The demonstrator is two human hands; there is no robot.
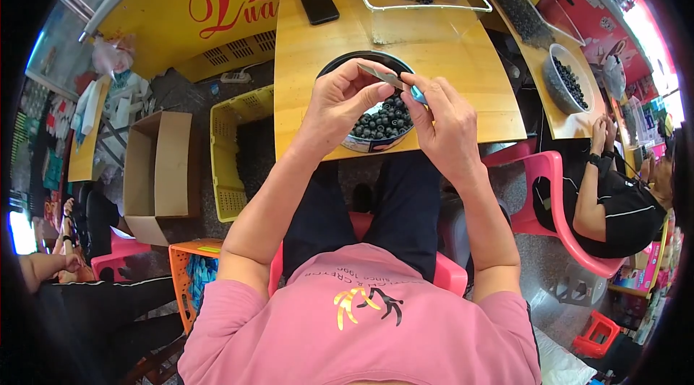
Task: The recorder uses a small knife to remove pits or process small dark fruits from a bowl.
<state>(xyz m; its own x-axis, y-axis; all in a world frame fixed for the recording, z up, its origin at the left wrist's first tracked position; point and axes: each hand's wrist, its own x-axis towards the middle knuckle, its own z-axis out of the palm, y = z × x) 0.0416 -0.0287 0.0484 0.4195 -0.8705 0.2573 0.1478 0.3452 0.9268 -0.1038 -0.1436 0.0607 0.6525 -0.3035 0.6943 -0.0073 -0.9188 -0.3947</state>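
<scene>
Over the bowl, my left hand (330, 109) and my right hand (450, 121) are raised close together, both with fingers pinched. A thin, flat, greyish strip (381, 74) spans between their fingertips; its exact kind is unclear. My left thumb and fingers close around its left part. At its right end, my right thumb and fingers grip a small shiny blue piece (417, 93), and I cannot tell whether the two are joined. Beneath sits a round dark-rimmed bowl (369, 145) of black, bead-like balls (383, 119), partly covered by my hands.
The wooden table (477, 74) holds a black phone (319, 6) and a clear plastic bin (434, 23) with black pieces. At right, a co-worker's hands (600, 133) are near another bowl (557, 85). A yellow crate (228, 190) and cardboard box (176, 168) stand left.
</scene>
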